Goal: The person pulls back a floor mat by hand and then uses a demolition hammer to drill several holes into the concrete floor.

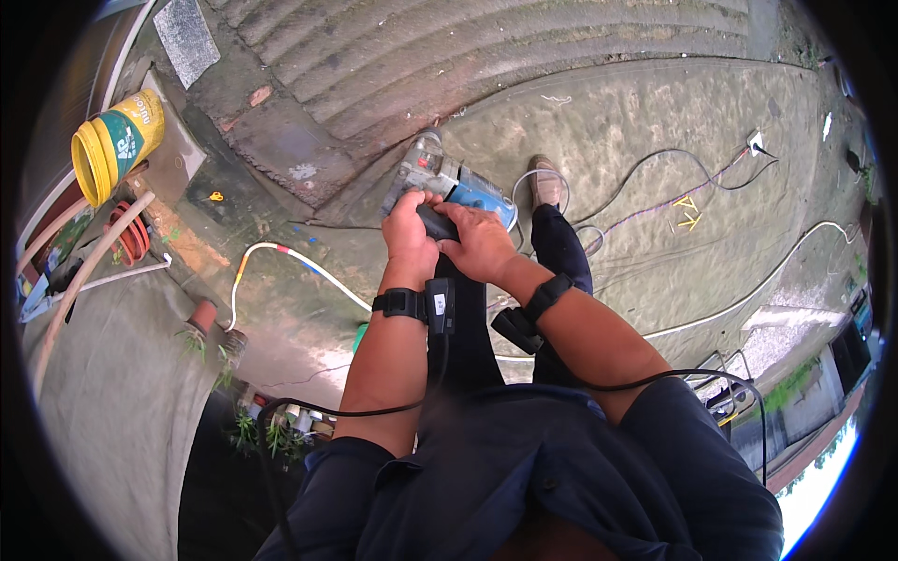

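Observation:
A blue and grey angle grinder [440, 179] is held out in front of me, above a sloping concrete surface. My left hand [408, 227] wraps around the tool's body from the left. My right hand [479, 241] grips its dark rear handle [436, 222] from the right. Both wrists carry black straps with small black boxes. The grinder's disc end points toward the ribbed concrete [468, 56] above. My right shoe [545, 181] stands just right of the tool.
A yellow plastic bucket [114, 145] lies on its side at the upper left, next to a coiled orange hose [131, 234]. A white hose [299, 264] and thin cables [655, 201] run over the concrete. Small potted plants [210, 332] stand at the lower left.

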The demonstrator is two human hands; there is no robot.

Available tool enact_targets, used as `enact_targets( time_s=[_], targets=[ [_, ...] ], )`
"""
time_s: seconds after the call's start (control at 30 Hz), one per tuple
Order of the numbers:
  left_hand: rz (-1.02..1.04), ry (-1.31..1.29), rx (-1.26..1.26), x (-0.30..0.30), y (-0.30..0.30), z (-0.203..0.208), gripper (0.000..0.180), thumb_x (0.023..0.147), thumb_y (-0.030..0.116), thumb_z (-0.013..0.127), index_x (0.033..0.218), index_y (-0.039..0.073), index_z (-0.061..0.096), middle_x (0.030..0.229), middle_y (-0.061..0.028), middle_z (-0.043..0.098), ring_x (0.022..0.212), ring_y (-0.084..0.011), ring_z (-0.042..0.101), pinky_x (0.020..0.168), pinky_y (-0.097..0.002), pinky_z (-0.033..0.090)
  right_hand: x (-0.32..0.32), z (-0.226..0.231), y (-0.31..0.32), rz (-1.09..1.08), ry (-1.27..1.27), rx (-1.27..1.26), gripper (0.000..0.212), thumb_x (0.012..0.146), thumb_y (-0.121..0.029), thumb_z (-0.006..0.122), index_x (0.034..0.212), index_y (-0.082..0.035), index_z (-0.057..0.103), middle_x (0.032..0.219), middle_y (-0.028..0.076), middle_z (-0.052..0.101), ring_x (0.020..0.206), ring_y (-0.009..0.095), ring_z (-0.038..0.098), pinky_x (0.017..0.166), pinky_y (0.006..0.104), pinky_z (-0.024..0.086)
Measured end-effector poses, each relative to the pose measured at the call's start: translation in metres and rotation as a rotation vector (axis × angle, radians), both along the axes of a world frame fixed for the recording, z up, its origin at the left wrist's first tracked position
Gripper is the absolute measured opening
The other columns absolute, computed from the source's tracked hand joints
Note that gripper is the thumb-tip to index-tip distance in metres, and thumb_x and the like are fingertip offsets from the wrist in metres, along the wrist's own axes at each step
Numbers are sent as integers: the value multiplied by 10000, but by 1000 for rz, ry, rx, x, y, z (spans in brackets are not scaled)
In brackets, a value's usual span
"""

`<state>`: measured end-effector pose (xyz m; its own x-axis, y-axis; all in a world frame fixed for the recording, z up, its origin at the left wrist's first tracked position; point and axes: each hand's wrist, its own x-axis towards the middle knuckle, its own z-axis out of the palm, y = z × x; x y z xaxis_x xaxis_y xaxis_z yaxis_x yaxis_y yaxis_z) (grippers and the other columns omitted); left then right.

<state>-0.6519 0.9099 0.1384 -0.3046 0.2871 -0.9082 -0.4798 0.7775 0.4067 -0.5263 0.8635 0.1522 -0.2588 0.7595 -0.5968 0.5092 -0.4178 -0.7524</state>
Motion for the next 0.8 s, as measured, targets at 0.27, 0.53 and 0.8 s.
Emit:
enact_targets(
  time_s=[0.27, 0.53, 0.8],
  targets=[
    [-49, 41, -20, 5, 3, -3, 134, 850, 127, 641, 819, 3, 600, 805, -97, 616, 750, -223, 624, 713, -360, 528, 2, 0, 2, -56, 39, -43, 574, 801, -213, 714, 1320, -87, 502, 1202, 163, 638, 1131, 341, 600, 997, 437, 426],
    [-33, 57, -17, 8, 9, -2, 131, 840, 125, 641, 800, 10, 591, 781, -83, 597, 732, -224, 622, 693, -358, 523, 0, -6, 3, -45, 38, -26, 570, 801, -209, 720, 1314, -87, 504, 1183, 163, 644, 1123, 338, 604, 994, 434, 429],
    [-25, 60, 0, 13, 10, -4, 124, 834, 117, 638, 793, 13, 584, 774, -80, 591, 727, -224, 621, 691, -354, 519, 3, -11, 5, -65, 53, -41, 553, 798, -208, 731, 1297, -85, 527, 1186, 156, 650, 1122, 342, 605, 994, 429, 429]
  ],
)
